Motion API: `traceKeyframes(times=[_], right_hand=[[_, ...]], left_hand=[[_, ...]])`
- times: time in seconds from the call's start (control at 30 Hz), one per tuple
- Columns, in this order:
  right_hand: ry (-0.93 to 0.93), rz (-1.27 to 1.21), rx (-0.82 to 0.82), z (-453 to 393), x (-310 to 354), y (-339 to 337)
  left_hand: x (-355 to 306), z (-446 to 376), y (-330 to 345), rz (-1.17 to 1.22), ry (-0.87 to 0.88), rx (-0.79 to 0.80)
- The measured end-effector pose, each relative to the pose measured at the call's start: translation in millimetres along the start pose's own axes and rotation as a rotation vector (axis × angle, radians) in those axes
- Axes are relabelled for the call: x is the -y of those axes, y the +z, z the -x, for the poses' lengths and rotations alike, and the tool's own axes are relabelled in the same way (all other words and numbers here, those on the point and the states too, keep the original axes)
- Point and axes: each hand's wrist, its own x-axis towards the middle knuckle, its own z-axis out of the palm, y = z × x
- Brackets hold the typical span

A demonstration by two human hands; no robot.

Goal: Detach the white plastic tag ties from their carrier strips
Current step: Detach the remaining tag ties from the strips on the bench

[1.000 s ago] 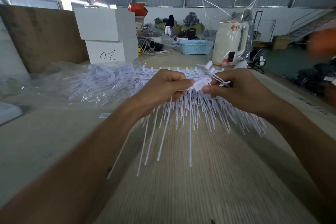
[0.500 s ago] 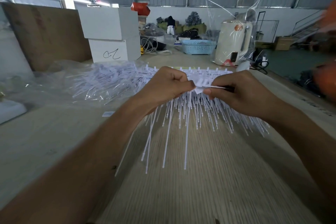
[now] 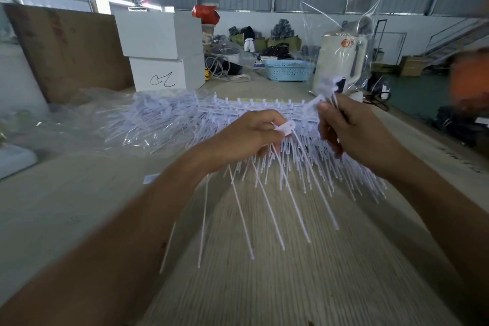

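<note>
Head view: light, springy tag ties being pulled apart above the tabletop.

The left hand (image 3: 248,137) holds a bundle of loose tag ties (image 3: 267,201) by their flat heads, thin tails fanning down toward the near edge of the tabletop (image 3: 79,209). The right hand (image 3: 352,132) is raised, its fingers pinching what seems, through the blur, to be a carrier strip (image 3: 321,95). More strips lie in a pile (image 3: 169,119) toward the far left of the tabletop. The ties look nearly weightless, flexible and slick; the tails would bend and slip, so I judge the stiffer head, close to the strip, the best place to grip.
</note>
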Motion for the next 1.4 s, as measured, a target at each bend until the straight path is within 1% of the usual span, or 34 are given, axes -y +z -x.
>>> traceKeyframes(times=[0.1, 0.17, 0.2, 0.27, 0.33, 0.43, 0.5, 0.57, 0.67, 0.73, 0.8, 0.9, 1.03, 1.1, 1.17, 1.27, 1.33, 1.4], right_hand=[[0.006, 0.038, -0.019, -0.2, 2.5, 7.0], [0.069, 0.011, 0.011, -0.5, 3.8, 13.3], [0.129, -0.023, 0.022, -0.2, 4.2, 16.3], [0.279, -0.164, 0.021, 0.7, 6.7, 20.5], [0.392, -0.33, 0.015, 2.1, 11.4, 20.4], [0.444, -0.48, 0.035, 3.1, 14.1, 17.9], [0.42, -0.474, 0.065, 4.0, 13.1, 18.4], [0.38, -0.418, 0.084, 6.1, 12.4, 21.0], [0.322, -0.377, 0.043, 7.5, 10.7, 25.3], [0.345, -0.414, 0.033, 6.1, 11.7, 25.5], [0.384, -0.447, 0.072, 5.7, 13.4, 23.9], [0.336, -0.436, 0.144, 8.7, 14.3, 22.6], [0.301, -0.48, 0.127, 9.2, 14.7, 22.8], [0.301, -0.495, 0.128, 8.0, 14.4, 22.4], [0.281, -0.511, 0.166, 8.2, 13.4, 22.0], [0.205, -0.477, 0.223, 10.0, 14.3, 22.7], [0.126, -0.411, 0.228, 10.1, 14.0, 24.7], [0.003, -0.31, 0.222, 11.0, 16.2, 27.3]], left_hand=[[-1.2, 0.2, 0.4, -0.031, 0.036, 0.035], [-1.7, 0.0, 0.9, -0.027, 0.06, 0.025], [-1.5, 0.1, 1.1, -0.027, 0.082, 0.013], [-1.0, 0.2, 1.0, -0.035, 0.111, -0.027], [-0.7, -0.4, -0.8, -0.023, 0.103, -0.076], [-0.6, -1.1, -2.8, -0.016, 0.116, -0.13], [-1.2, -0.4, -1.9, -0.023, 0.133, -0.141], [-1.2, -0.2, -1.0, -0.025, 0.148, -0.149], [-0.6, -0.6, -1.2, -0.047, 0.164, -0.161], [-0.6, -0.3, -0.9, -0.052, 0.158, -0.171], [-0.3, -0.8, -1.0, -0.054, 0.159, -0.181], [0.0, -1.7, -0.9, -0.073, 0.178, -0.19], [1.2, -2.2, 0.7, -0.125, 0.087, -0.212], [-0.6, -0.9, 3.2, -0.189, 0.057, -0.159], [-3.2, 0.5, 6.0, -0.132, 0.064, -0.107], [-7.6, 1.8, 4.8, 0.009, 0.028, -0.127], [-9.5, 3.1, 2.5, 0.07, -0.004, -0.14], [-9.0, 3.5, -0.9, 0.116, -0.016, -0.131]])
